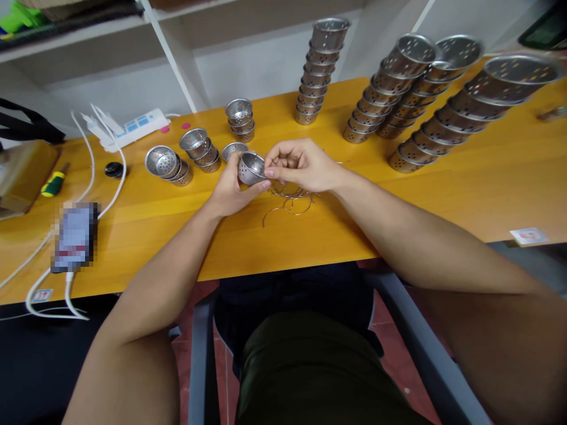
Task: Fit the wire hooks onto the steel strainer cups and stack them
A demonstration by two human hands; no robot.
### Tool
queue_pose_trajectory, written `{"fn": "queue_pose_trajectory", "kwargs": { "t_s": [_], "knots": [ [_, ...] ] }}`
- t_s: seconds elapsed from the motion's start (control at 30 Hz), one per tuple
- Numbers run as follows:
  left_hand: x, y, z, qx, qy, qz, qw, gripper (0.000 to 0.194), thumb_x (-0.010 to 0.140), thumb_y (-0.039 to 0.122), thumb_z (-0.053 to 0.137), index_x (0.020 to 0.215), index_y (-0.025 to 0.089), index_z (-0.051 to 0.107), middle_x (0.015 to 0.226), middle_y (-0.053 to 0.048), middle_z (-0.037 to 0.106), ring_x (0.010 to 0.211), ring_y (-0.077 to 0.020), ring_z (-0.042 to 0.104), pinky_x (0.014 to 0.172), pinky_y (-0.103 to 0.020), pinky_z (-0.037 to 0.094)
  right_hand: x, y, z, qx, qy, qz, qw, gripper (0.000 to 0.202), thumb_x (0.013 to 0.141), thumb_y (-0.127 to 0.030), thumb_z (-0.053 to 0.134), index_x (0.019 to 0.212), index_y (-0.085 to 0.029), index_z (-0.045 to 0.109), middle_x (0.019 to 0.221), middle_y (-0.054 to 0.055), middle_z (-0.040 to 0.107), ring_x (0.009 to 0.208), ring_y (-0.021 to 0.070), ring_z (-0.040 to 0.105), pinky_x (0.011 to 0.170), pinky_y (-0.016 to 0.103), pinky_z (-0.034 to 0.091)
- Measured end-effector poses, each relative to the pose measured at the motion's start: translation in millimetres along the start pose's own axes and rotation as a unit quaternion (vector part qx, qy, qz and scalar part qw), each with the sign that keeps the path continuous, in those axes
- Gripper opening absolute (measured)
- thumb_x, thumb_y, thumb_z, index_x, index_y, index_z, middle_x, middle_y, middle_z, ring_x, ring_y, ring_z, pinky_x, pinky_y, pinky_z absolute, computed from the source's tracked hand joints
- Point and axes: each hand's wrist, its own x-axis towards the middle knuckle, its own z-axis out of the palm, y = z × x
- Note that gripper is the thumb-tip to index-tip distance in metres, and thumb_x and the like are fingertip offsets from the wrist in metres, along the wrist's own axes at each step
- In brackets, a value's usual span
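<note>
A small workshop or hand-assembly corner is suggested, arranged around a yellow wooden table (pixel 248 251). Stacks of metal cups (pixel 456 125), all pierced with holes, are stood along the table's back half — many of one kind, as in batch work — and bent wire pieces (pixel 287 193) are scattered near its middle. At the table's left end, a screwdriver (pixel 54 184) is seen beside a brown box (pixel 27 177), with a power strip (pixel 140 126) set at its back. Pale shelves (pixel 88 38) are fitted behind the table; red floor tiles (pixel 396 354) are seen below it.
</note>
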Motion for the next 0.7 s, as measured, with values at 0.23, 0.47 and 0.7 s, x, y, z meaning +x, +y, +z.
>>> {"fn": "queue_pose_trajectory", "kwargs": {
  "t_s": [0.23,0.47,0.7],
  "knots": [
    [1.6,-0.4,-1.2,0.012,0.009,0.000,1.000,0.103,0.098,0.102,0.095,0.163,0.029,0.063,0.146,-0.012,0.076,0.140,-0.0374,0.083,0.131,-0.063,0.070,-0.1,3.3,0.0,-0.014,0.005,-0.001,1.000,0.071,0.091,-0.084,0.115,0.107,-0.023,0.082,0.080,-0.002,0.071,0.073,0.0161,0.064,0.067,0.030,0.057],
    [6.1,-8.0,0.5,0.009,0.039,-0.013,0.999,0.116,0.093,0.102,0.099,0.176,0.034,0.055,0.165,-0.016,0.070,0.160,-0.0422,0.076,0.141,-0.065,0.066,-8.4,5.7,-3.8,-0.152,0.092,-0.036,0.983,0.065,0.100,-0.081,0.108,0.134,-0.030,0.087,0.121,0.010,0.080,0.097,0.0269,0.073,0.088,0.044,0.072],
    [6.3,-21.3,4.5,-0.027,0.047,-0.007,0.999,0.118,0.089,0.106,0.099,0.171,0.034,0.054,0.165,-0.017,0.070,0.156,-0.0403,0.080,0.136,-0.062,0.071,-10.2,17.2,-1.2,-0.269,0.040,-0.076,0.959,0.062,0.107,-0.086,0.097,0.132,-0.029,0.095,0.155,0.019,0.076,0.155,0.0457,0.071,0.141,0.070,0.058]
  ]
}}
